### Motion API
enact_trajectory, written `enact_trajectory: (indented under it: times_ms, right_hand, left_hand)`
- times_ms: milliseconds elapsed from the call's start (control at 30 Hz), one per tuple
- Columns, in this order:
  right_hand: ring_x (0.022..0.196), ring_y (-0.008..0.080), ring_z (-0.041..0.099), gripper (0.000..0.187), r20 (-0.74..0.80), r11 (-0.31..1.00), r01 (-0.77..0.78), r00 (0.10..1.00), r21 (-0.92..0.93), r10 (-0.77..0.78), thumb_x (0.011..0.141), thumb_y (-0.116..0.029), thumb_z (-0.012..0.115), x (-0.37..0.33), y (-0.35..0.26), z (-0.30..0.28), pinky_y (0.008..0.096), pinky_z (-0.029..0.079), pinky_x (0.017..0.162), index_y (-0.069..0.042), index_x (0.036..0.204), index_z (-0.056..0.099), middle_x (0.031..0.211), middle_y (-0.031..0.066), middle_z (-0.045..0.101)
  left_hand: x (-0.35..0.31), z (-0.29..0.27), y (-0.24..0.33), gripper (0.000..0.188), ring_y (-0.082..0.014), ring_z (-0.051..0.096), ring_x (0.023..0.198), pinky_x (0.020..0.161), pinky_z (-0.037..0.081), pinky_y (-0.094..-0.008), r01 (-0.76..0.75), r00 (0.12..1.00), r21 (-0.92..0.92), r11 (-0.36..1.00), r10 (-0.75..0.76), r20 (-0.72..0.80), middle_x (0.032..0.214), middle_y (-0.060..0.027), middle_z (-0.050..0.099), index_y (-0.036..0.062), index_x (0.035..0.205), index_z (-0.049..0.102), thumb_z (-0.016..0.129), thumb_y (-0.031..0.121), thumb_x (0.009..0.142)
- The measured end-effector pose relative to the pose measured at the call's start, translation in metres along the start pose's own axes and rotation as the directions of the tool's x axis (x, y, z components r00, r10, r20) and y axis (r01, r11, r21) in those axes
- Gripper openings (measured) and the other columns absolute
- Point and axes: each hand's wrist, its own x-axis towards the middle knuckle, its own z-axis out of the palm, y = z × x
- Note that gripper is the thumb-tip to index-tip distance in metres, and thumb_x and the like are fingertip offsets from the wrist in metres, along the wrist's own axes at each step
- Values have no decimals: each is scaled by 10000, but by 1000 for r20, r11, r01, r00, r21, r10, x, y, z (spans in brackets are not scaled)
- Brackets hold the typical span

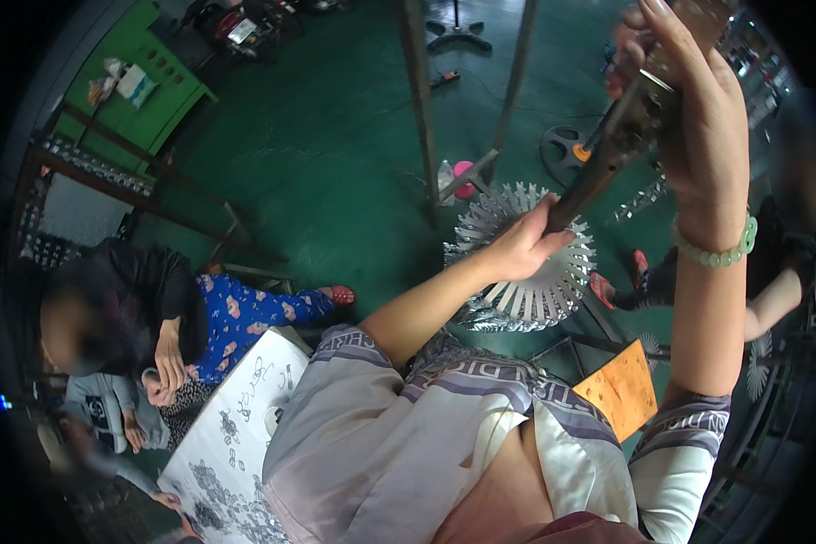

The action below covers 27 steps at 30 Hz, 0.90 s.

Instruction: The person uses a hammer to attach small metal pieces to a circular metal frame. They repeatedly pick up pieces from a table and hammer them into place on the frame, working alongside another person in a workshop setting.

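Note:
A long dark metal bar (594, 177) slants from the middle of the view up to the top right, with a worn, shiny edge partway along it. My left hand (526, 243) is closed round its lower end. Raised higher, my right hand (703, 118) has its fingers curled about the upper part of the bar; some fingertips are blurred. Below my left hand, many thin silver metal strips (526, 304) lie fanned out in a round, partly hidden by my forearm.
On the left, a white table (245, 426) bears small dark metal parts, with seated people (145, 326) beside it. An orange-brown wooden board (618, 390) is near my right elbow. Upright metal posts (422, 118) stand ahead. Another person's legs and red shoes (601, 290) show at right.

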Motion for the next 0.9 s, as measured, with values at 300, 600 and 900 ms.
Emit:
enact_trajectory:
  times_ms: [300, 600, 900]
  right_hand:
    - [840, 140, 573, 390, 303, 994, 19, 951, 107, -51, 946, -303, 407, 52, 73, 47, 275, 436, 783, 24, 1129, 514, 927, 93, 599]
    - [665, 106, 487, 436, 291, 917, -371, 870, -143, 398, 949, -423, 388, 8, 235, 24, 247, 382, 603, -31, 874, 563, 710, -2, 483]
    - [797, 246, 590, 533, 59, 322, -568, 433, -757, 900, 897, -459, 486, -148, 548, -167, 367, 475, 729, 45, 1052, 568, 848, 124, 628]
  left_hand:
    - [-32, -124, -16, 251, -63, 440, 741, 672, 397, -224, 12, 951, -22, 1000, -18, -308, 827, 1, 465, 44, 1073, 418, 534, 194, 908]
    - [-51, -255, -11, 241, -104, 470, 783, 719, 405, -253, 48, 877, 54, 997, -16, -480, 863, -41, 487, 33, 1067, 412, 520, 168, 898]
    - [-33, -380, -32, 266, -85, 460, 681, 613, 401, -257, 91, 709, 244, 966, 109, -696, 748, -13, 464, 40, 1043, 415, 536, 226, 897]
